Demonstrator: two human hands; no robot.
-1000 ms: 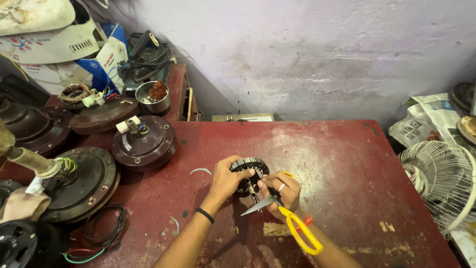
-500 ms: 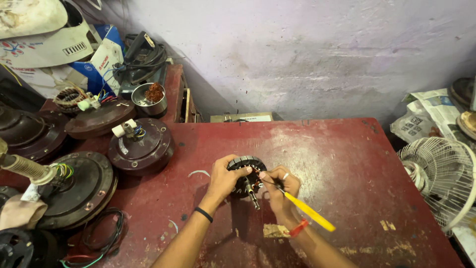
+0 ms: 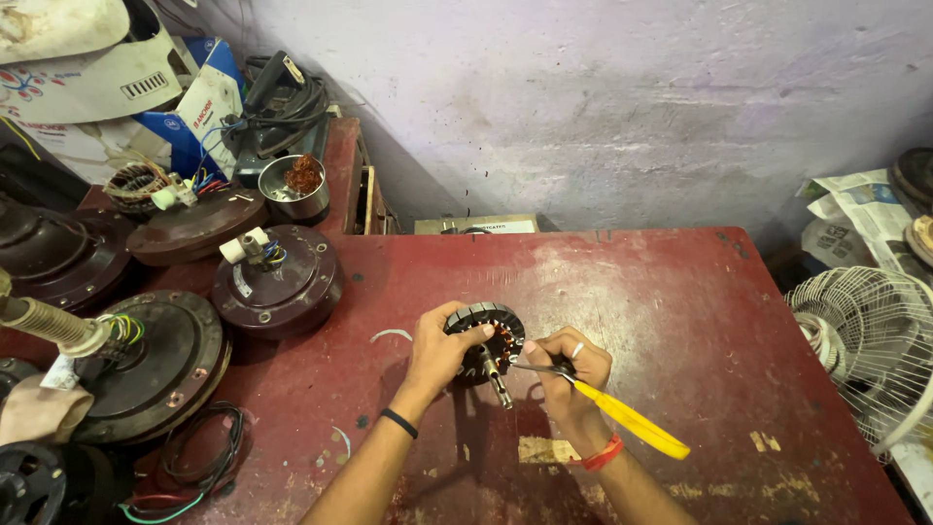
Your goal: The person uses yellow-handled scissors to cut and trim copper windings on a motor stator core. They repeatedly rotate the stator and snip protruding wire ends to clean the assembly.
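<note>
I look down on a worn red-painted metal table (image 3: 680,321) set against a pale purple plastered wall (image 3: 603,97). Along its left side sit several dark brown round ceiling-fan motor housings (image 3: 277,282), some with coloured wire tails, and a white wire fan guard (image 3: 855,340) stands off the right edge.

Near the middle of the table my left hand (image 3: 437,352) grips a small round stator with grey laminated steel rim and copper windings (image 3: 489,335). The fingers are curled shut around its left edge, holding it tilted up off the surface with its short steel shaft (image 3: 498,387) pointing down toward me.

My right hand (image 3: 571,369) is wrapped tight on a yellow-handled tool with slim metal tips (image 3: 622,416), probably scissors or snips. The tips reach left to the stator's lower face, touching or just beside the windings; I cannot tell which.

To do this well, I judge I should keep the stator steady in the left grip, bring the tips in shallow, and work only on the loose wire or binding, since a slip could nick the thin copper coils.
</note>
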